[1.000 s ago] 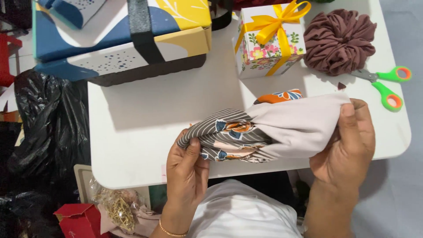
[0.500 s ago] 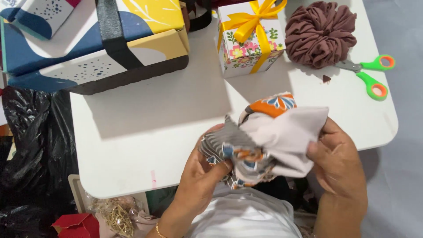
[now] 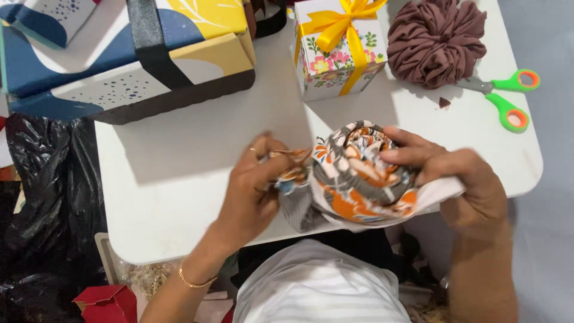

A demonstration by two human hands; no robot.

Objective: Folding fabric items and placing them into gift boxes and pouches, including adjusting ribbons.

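Both your hands grip patterned orange-grey-white fabric roll (image 3: 362,173) over near edge of white table (image 3: 197,179): left hand (image 3: 257,185) pinches loose tail, right hand (image 3: 454,179) clamps coil. Coil looks mostly wound; tail end not yet tucked.

Looks like a home gift-wrapping craft corner: small white rounded table (image 3: 179,197) crowded with floral gift box tied in yellow ribbon (image 3: 338,51), green-handled scissors (image 3: 508,98), black plastic bags (image 3: 48,197) alongside.
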